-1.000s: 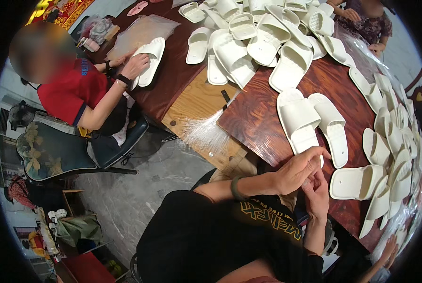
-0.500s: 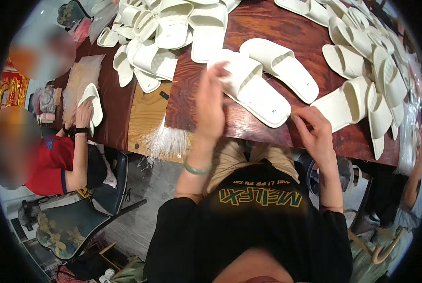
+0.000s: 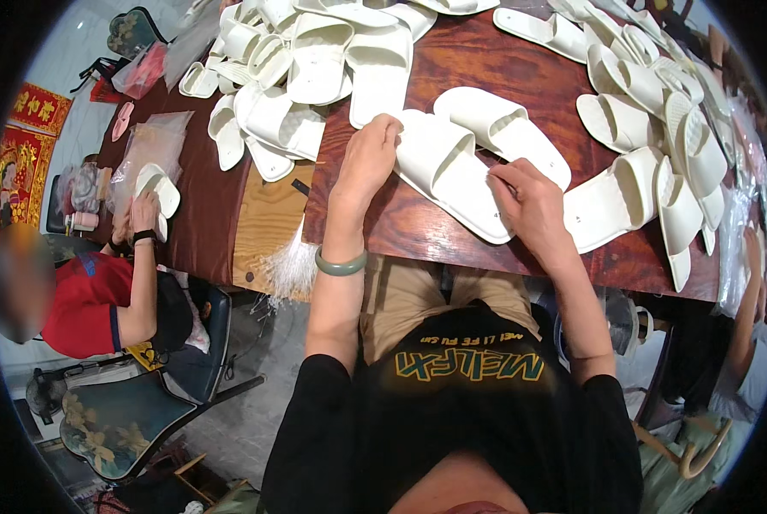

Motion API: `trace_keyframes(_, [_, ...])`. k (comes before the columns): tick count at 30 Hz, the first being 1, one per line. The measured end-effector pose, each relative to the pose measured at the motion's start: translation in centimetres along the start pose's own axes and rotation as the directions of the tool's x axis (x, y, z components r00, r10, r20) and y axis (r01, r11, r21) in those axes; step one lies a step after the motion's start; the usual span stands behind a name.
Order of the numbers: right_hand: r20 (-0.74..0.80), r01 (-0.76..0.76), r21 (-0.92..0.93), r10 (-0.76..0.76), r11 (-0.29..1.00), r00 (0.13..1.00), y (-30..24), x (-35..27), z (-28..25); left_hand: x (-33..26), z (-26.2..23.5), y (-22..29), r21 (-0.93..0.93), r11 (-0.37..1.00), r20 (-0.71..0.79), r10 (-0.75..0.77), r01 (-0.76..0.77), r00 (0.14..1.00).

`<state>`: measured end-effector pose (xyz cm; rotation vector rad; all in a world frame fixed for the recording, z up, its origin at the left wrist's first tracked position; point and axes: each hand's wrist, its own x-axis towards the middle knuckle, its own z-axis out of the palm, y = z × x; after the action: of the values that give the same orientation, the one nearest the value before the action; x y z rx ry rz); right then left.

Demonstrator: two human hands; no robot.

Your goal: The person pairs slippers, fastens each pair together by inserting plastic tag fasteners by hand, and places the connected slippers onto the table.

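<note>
In front of me a white slide slipper (image 3: 471, 195) lies slantwise on the reddish-brown wooden table, sole down. My left hand (image 3: 368, 163) is closed at its far left end, fingertips on the edge. Over the slipper's right side is my right hand (image 3: 531, 204), its thumb and fingers pinched together. What that pinch holds, if anything, is too small to make out. A second white slipper (image 3: 533, 147) lies alongside, just beyond the first, its heel end partly behind my right hand.
White slippers (image 3: 319, 60) pile up at the far left, and more slippers (image 3: 632, 111) cover the right side. Thin white strands (image 3: 285, 261) hang over the table's near edge. At left a co-worker (image 3: 92, 300) handles a white slipper; another person's arm (image 3: 750, 291) shows far right.
My left hand has come down from above the near slipper's strap onto its far left edge. The right hand has moved left, from beside the heel to over the slipper's right side.
</note>
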<state>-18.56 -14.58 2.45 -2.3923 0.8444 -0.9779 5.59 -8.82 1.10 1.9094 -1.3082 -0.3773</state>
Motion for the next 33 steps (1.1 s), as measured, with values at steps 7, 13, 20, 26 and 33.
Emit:
trace_keyframes(7, [0.043,0.020,0.048,-0.022,0.999,0.999,-0.9,2.5,2.9,0.7,-0.7,-1.6,-0.307,0.946,0.174,-0.047,0.100,0.984])
trace_keyframes(13, [0.063,-0.011,0.060,0.008,0.998,0.998,-0.6,3.6,3.7,1.7,-1.5,-1.3,-0.115,0.967,0.228,0.248,-0.227,0.942])
trace_keyframes(20, [0.164,-0.057,0.084,0.042,0.995,0.986,0.4,5.1,4.3,3.2,-1.8,-1.1,0.044,0.967,0.327,0.222,-0.250,0.918])
trace_keyframes(26, [0.141,-0.088,0.170,0.064,0.981,0.988,0.8,4.4,5.2,2.5,-1.3,-2.5,-0.139,0.970,0.185,0.223,-0.199,0.957])
trace_keyframes(33, [0.223,-0.166,0.226,0.115,0.960,0.968,0.8,4.2,4.8,2.2,-1.4,-1.9,-0.352,0.936,0.129,0.041,0.007,0.991])
